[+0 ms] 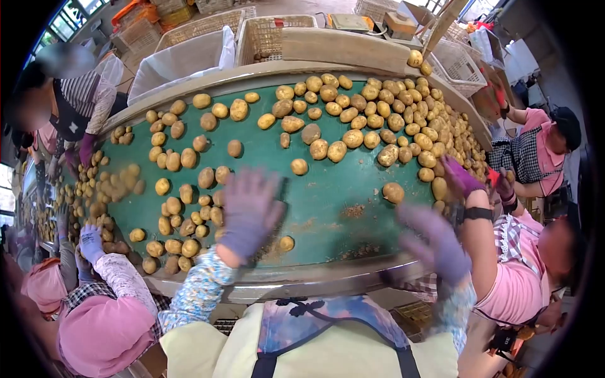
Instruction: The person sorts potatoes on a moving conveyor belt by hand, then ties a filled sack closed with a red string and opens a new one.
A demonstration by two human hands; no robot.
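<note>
Both my hands wear purple gloves and hover over a green conveyor belt [328, 208] strewn with potatoes. My left hand [249, 211] is blurred, fingers spread, above the belt's near middle with nothing in it; a small potato [287, 242] lies just to its right. My right hand [435, 242] is also open and blurred, at the belt's near right edge. The nearest loose potato [393, 192] lies up and left of it. A dense heap of potatoes [403, 120] fills the far right of the belt.
Other workers stand around the belt: one at the left in a pink hat [104, 334], one at the far left [75, 107], two at the right [517, 264]. A co-worker's purple-gloved hand [463, 176] reaches in at the right. Plastic crates [271, 34] stand behind the belt.
</note>
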